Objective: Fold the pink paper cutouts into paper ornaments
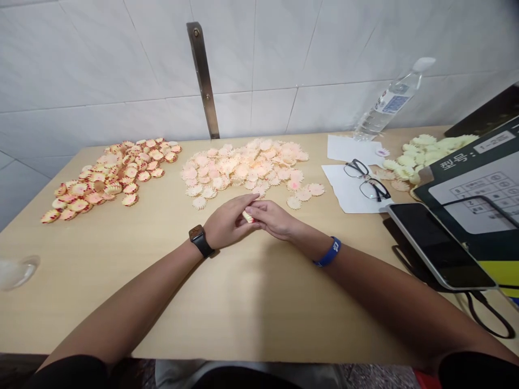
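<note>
A ridged, cream-and-red piece (248, 216) is gripped between the left hand (227, 222) and right hand (276, 219), their fingers (261, 212) closed around it above the smooth wood-grain tabletop (227, 302). Scalloped pale-pink discs (247, 165) heap just beyond; red-rimmed discs (109, 175) lie left, glasses (368, 179) and a clear plastic bottle (390, 101) right.

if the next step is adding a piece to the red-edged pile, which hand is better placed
Probably the left hand: it's nearer the red-edged pile, which lies on its side. The right hand would have to reach past the left. Both hands meet around a piece.
</note>
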Demonstrator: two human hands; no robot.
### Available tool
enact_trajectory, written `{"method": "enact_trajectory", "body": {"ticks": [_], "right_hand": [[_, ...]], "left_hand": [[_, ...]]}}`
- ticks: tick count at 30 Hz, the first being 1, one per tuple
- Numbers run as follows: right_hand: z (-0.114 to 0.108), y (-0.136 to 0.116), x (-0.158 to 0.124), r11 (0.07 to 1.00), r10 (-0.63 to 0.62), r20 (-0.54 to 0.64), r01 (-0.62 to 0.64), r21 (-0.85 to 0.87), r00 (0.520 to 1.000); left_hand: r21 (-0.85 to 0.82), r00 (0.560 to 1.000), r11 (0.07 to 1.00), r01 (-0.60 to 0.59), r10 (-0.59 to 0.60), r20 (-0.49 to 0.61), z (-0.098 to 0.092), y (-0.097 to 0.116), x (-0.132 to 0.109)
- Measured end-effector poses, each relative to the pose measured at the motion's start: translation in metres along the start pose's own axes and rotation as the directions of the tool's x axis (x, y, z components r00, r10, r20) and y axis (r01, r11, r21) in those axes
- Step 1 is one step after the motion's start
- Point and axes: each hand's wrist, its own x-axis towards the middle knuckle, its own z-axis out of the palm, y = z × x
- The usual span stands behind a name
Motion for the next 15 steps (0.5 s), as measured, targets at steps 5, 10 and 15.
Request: {"method": "enact_trajectory", "body": {"ticks": [5,10,15], "right_hand": [[0.0028,0.0035,0.0001,0.999,-0.036,-0.118,0.032,-0.034,0.992],[0.0039,0.0000,-0.0014,0.999,0.046,-0.038,-0.045,0.027,0.998],[-0.0007,-0.0037,-0.0007,0.991,0.106,0.068,-0.111,0.076,0.992]], "left_hand": [[-0.058,0.997,0.996,0.073,-0.074,-0.001,0.0011,-0.0008,0.0004],[0.038,0.998,0.997,0.061,-0.062,0.010,0.0014,-0.0011,-0.0020],[0.101,0.999,0.994,0.031,-0.029,-0.023,-0.0026,-0.0022,-0.0021]]}}
